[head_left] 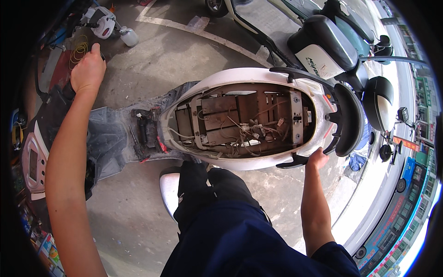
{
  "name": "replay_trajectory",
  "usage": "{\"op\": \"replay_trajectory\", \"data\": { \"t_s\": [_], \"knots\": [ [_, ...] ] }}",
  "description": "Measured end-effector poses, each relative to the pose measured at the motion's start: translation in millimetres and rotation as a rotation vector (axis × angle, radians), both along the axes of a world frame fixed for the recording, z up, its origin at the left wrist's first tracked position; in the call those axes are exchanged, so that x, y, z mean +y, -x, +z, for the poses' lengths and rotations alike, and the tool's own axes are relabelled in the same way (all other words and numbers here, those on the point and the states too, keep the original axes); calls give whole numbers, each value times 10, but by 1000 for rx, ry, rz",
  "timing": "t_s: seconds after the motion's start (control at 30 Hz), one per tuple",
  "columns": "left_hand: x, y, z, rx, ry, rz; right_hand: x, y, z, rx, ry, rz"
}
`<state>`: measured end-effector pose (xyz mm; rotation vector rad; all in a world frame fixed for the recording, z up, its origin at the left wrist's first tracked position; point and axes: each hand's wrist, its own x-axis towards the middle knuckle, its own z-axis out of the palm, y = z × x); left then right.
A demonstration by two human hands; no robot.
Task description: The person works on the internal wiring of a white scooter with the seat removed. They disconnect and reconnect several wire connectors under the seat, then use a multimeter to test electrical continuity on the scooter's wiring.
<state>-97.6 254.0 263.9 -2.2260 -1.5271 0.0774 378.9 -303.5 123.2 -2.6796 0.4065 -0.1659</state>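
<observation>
Scooter point(230, 163), left fingers point(96, 51) around handlebar point(68, 90), right fingers point(320, 156) around grab rail point(292, 161), dark lettering point(314, 66) on parked scooter point(325, 40)

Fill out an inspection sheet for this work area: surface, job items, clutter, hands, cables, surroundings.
Surface: stained concrete floor with a white painted line.
Job items: white scooter with no seat over its open bay; black backrest at the rear.
Clutter: red-marked items on the footboard area; white bottle and clear plastic on the floor.
Hands: left hand closed, apparently around the far handlebar grip; right hand closed at the black grab rail.
Cables: loose wires with connectors inside the bay; yellow coil upper left.
Surroundings: parked scooters upper right; road and a bus at right.
</observation>
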Motion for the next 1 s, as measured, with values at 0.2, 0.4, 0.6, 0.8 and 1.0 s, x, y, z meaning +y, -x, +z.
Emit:
{"op": "replay_trajectory", "data": {
  "t_s": [0.2, 0.4, 0.6, 0.8, 1.0],
  "knots": [
    [-25, -18, 28, 3, -13, -10, 16, 3, 51, 25, -7, -23],
    [9, 13, -5, 13, -15, -20, 3, -8, 6, 24, -24, -16],
    [-1, -9, 2, 4, -13, -6, -5, -3, 6, 7, -22, -15],
    [5, 21, -4, 0, -9, -5, 14, 30, 24, 0, 2, -2],
    [-9, -20, 17, 11, 14, 17, 25, 33, 42, 11, -5, -18]
  ]
}}
